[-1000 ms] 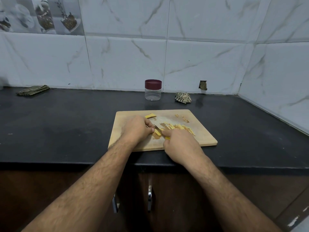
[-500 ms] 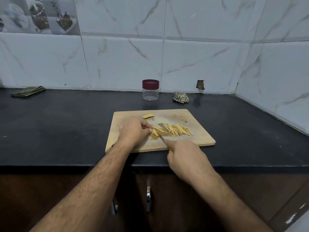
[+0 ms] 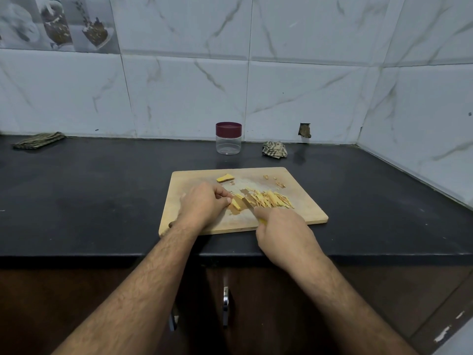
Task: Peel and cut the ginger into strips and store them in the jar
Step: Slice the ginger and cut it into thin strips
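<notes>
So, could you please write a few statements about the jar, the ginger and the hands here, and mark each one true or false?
1. The jar has its maroon lid on and stands behind the cutting board. True.
2. Cut ginger strips already lie inside the jar. False: the jar looks empty; the strips lie on the board.
3. The right hand grips a knife. True.
4. The left hand rests flat on the counter. False: its fingers hold a ginger piece on the board.
5. A larger ginger chunk lies near the board's far edge. True.
</notes>
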A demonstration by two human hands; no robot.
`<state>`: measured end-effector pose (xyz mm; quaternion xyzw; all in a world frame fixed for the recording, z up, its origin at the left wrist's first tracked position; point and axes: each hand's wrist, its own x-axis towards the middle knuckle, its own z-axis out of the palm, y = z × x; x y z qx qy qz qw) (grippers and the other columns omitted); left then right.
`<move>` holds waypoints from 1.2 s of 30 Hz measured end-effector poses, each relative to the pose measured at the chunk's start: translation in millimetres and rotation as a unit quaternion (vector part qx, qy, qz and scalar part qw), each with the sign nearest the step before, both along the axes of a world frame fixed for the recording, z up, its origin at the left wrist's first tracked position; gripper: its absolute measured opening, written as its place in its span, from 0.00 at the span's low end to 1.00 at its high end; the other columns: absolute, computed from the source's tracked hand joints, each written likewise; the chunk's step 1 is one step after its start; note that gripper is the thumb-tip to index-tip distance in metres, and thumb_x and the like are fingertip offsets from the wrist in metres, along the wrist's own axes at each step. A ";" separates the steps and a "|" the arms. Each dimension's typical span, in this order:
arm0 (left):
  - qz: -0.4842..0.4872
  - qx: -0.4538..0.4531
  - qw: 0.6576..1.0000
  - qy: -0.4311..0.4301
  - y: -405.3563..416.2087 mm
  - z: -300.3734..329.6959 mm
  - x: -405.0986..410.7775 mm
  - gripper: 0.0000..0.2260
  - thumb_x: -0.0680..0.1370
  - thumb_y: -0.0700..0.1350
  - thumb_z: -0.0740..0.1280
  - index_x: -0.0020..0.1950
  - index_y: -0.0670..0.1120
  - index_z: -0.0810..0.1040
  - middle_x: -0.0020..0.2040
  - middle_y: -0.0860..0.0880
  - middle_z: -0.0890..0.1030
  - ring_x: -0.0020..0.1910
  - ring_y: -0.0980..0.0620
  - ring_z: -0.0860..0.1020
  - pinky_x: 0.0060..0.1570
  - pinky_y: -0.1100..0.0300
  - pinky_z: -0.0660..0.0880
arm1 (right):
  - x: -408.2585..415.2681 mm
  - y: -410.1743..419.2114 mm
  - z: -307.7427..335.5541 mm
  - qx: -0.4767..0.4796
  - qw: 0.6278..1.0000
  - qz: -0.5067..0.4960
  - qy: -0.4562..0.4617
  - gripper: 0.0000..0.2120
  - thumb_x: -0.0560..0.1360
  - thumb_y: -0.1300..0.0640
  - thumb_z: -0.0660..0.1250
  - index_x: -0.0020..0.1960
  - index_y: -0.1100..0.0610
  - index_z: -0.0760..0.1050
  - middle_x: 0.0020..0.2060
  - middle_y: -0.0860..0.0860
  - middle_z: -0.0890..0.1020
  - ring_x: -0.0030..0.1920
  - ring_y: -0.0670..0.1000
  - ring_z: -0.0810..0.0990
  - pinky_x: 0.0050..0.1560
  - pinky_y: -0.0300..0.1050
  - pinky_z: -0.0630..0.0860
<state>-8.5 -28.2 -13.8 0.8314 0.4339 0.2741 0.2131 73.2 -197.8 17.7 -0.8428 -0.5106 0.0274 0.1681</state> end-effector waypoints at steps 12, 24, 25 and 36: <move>0.010 -0.009 0.999 -0.029 2.0 -2.2 0.5 0.09 0.75 0.51 0.73 0.35 0.58 0.79 0.35 0.61 0.78 0.43 0.58 0.76 0.56 0.48 0.74 | -6.3 19.8 3.8 0.010 1.000 0.021 0.020 0.22 0.80 0.59 0.58 0.73 0.47 0.69 0.61 0.52 0.79 0.60 0.54 0.77 0.56 0.48 0.77; 0.008 -0.016 1.000 -0.022 1.3 -1.3 0.4 0.08 0.75 0.52 0.72 0.37 0.59 0.80 0.37 0.61 0.78 0.45 0.58 0.76 0.58 0.47 0.73 | -7.2 24.0 3.7 0.015 1.000 0.011 0.013 0.21 0.80 0.59 0.58 0.72 0.48 0.70 0.62 0.52 0.78 0.61 0.54 0.76 0.58 0.48 0.76; 0.007 -0.017 1.000 -0.021 1.6 -1.5 0.1 0.07 0.75 0.52 0.72 0.37 0.59 0.80 0.37 0.61 0.78 0.45 0.58 0.76 0.59 0.47 0.73 | -7.9 24.5 3.4 0.013 1.000 0.012 0.013 0.21 0.80 0.59 0.58 0.72 0.48 0.70 0.62 0.53 0.78 0.61 0.54 0.76 0.58 0.48 0.76; 0.005 -0.012 1.000 -0.006 3.5 -1.7 -0.1 0.08 0.76 0.52 0.71 0.37 0.60 0.79 0.37 0.62 0.78 0.46 0.58 0.76 0.57 0.50 0.73 | -10.8 31.3 1.8 -0.011 1.000 0.013 -0.001 0.21 0.79 0.60 0.59 0.71 0.48 0.71 0.60 0.53 0.79 0.59 0.55 0.76 0.52 0.47 0.76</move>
